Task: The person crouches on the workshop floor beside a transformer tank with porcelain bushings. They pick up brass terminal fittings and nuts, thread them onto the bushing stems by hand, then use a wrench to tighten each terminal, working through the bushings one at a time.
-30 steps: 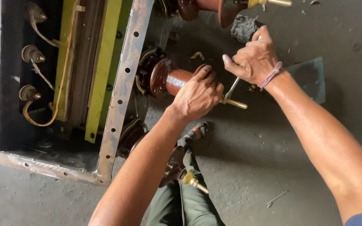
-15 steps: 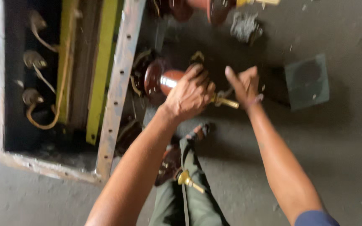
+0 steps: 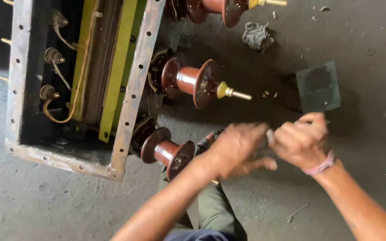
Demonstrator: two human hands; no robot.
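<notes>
Both hands meet low centre, blurred. Left hand [image 3: 235,149] curled, right hand [image 3: 302,140] fisted w/ pink band at wrist; fingers touch, grip closed on sth small btwn them, can't tell what. Lower bushing [image 3: 168,151], red-brown w/ discs, lies just left of left hand, sticking out of tank [image 3: 132,96] flange. Mid bushing [image 3: 193,82] above, brass stud pointing right. Dark square pad [image 3: 319,87] on floor just above right hand.

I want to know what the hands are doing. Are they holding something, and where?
It cannot be told. The left hand and right hand meet, blurred, in front of the nearest brown insulator; anything pinched between them is too small to make out.
</notes>
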